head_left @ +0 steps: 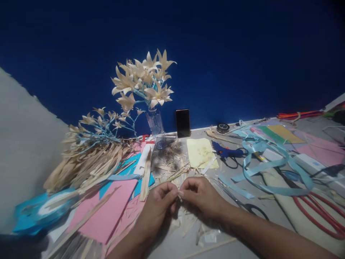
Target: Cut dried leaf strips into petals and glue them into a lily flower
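Note:
My left hand [164,201] and my right hand [201,196] meet low in the middle of the view, over the table. Both are closed in a pinch, thumb against forefinger, with the fingertips touching or nearly so. A small pale bit shows between them, too small to name. Below and around them lie scattered dry husk scraps [185,226]. Beyond the fingers is a pale yellow sheet [198,149] with stains. A pair of scissors [242,205] with black handles lies beside my right forearm, partly hidden by it.
Husk flowers stand in a clear bottle [155,124]; more flowers lie on a husk bundle [86,165] at left. Pink paper [113,212] is nearer. A phone [183,124] leans on the wall. Right are a blue glue gun [226,150], light blue ribbon [272,165] and red-handled scissors [320,216].

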A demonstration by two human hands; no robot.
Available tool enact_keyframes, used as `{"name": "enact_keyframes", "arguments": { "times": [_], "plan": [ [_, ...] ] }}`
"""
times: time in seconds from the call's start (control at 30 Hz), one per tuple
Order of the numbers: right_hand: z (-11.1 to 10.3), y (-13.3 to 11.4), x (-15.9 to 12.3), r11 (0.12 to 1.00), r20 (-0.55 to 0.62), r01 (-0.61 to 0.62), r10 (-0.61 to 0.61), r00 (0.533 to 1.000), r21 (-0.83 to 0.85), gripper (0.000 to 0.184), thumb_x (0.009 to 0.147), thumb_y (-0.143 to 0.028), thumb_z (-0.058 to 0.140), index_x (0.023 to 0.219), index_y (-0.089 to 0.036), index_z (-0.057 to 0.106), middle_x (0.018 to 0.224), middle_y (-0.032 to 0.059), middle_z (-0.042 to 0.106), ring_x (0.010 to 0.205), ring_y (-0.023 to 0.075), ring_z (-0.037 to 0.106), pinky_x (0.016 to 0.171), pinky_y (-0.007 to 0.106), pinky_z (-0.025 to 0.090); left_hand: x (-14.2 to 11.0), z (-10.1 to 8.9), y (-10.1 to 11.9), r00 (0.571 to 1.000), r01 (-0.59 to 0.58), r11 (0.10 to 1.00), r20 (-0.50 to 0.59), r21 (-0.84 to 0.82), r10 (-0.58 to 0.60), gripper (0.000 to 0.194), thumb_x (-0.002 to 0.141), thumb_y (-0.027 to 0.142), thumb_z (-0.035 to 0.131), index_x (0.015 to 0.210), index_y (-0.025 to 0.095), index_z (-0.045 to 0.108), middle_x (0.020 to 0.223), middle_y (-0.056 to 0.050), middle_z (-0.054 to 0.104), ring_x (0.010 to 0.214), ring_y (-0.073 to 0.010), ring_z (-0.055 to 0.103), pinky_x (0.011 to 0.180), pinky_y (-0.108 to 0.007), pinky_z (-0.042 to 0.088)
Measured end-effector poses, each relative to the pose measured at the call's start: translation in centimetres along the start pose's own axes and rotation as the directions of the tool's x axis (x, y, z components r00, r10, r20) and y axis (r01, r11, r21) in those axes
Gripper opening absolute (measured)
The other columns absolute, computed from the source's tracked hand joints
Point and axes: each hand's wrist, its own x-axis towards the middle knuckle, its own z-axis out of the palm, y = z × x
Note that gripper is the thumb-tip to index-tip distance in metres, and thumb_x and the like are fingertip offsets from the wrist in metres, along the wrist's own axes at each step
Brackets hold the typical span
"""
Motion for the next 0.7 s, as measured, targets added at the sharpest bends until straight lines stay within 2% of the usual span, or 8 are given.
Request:
{"name": "enact_keyframes", "arguments": {
  "times": [0.07,0.17,0.33,0.5,0.57,0.6,0.67,0.7],
  "plan": [
    [-0.24,-0.18,0.04,0.99,0.081,-0.089,0.08,0.993,0.113,0.031,0.071,-0.044,0.074,0.067,-0.018,0.06,0.051,-0.0052,0.05,0.044,0.0079,0.038,0.043,0.021,0.027,0.15,0.04,0.03,0.998,0.022,0.994,0.058,-0.109,-0.016,0.036,0.085,0.046,0.069,0.067,0.018,0.055,0.049,0.004,0.049,0.047,-0.0105,0.042,0.05,-0.024,0.032],
    [-0.65,-0.52,0.02,0.98,0.155,-0.136,0.114,0.981,0.142,0.04,0.068,-0.053,0.077,0.069,-0.018,0.059,0.046,-0.0077,0.047,0.039,0.0057,0.032,0.039,0.019,0.023,0.2,0.09,0.21,0.994,0.052,0.976,0.108,-0.21,-0.029,0.034,0.08,0.045,0.075,0.07,0.017,0.057,0.048,0.005,0.049,0.044,-0.0087,0.039,0.048,-0.023,0.028],
    [-0.95,-0.64,-0.13,0.978,0.209,-0.126,0.09,0.974,0.169,0.044,0.071,-0.057,0.077,0.069,-0.017,0.06,0.046,-0.0076,0.047,0.038,0.0052,0.033,0.038,0.018,0.021,0.15,0.11,0.2,0.998,0.007,0.968,0.059,-0.251,0.009,0.031,0.072,0.041,0.083,0.072,0.017,0.064,0.053,0.004,0.054,0.047,-0.0083,0.041,0.049,-0.023,0.027],
    [-0.75,-0.78,-0.39,0.982,0.171,-0.066,0.035,0.985,0.179,0.041,0.071,-0.054,0.08,0.072,-0.017,0.063,0.053,-0.0063,0.05,0.043,0.0062,0.036,0.042,0.02,0.025,0.14,0.49,-0.06,1.0,0.017,0.938,0.026,-0.347,-0.008,0.031,0.067,0.036,0.086,0.076,0.02,0.062,0.053,0.006,0.053,0.047,-0.0079,0.04,0.05,-0.023,0.027],
    [-0.62,-0.95,-0.45,0.988,0.14,-0.024,0.002,0.99,0.151,0.04,0.072,-0.054,0.079,0.071,-0.017,0.063,0.054,-0.0057,0.051,0.045,0.0069,0.038,0.044,0.021,0.03,0.0,0.6,0.03,1.0,-0.021,0.957,-0.024,-0.289,0.015,0.026,0.072,0.035,0.082,0.074,0.02,0.061,0.054,0.006,0.052,0.047,-0.0084,0.039,0.05,-0.024,0.027],
    [-0.57,-0.99,-0.45,0.991,0.12,0.0,-0.016,0.993,0.135,0.039,0.073,-0.053,0.078,0.07,-0.017,0.062,0.055,-0.005,0.052,0.047,0.0075,0.04,0.046,0.021,0.032,-0.12,0.64,0.15,0.996,-0.066,0.977,-0.065,-0.205,0.054,0.022,0.075,0.034,0.079,0.073,0.02,0.062,0.056,0.005,0.054,0.048,-0.009,0.04,0.051,-0.025,0.029],
    [-0.49,-0.94,-0.41,0.994,0.071,0.04,-0.047,0.996,0.099,0.037,0.075,-0.051,0.077,0.069,-0.017,0.062,0.059,-0.003,0.056,0.051,0.0091,0.045,0.049,0.023,0.036,-0.47,0.7,0.47,0.969,-0.193,0.98,-0.148,0.055,0.199,0.013,0.082,0.029,0.072,0.073,0.019,0.068,0.066,0.001,0.06,0.056,-0.0118,0.049,0.055,-0.027,0.036],
    [-0.47,-0.83,-0.37,0.995,0.047,0.055,-0.059,0.997,0.079,0.036,0.075,-0.05,0.077,0.069,-0.017,0.063,0.061,-0.0021,0.058,0.053,0.0099,0.047,0.051,0.023,0.037,-0.66,0.72,0.63,0.941,-0.259,0.946,-0.17,0.194,0.293,0.011,0.084,0.026,0.069,0.075,0.02,0.07,0.071,-0.001,0.062,0.062,-0.0136,0.053,0.06,-0.028,0.04]
  ]
}}
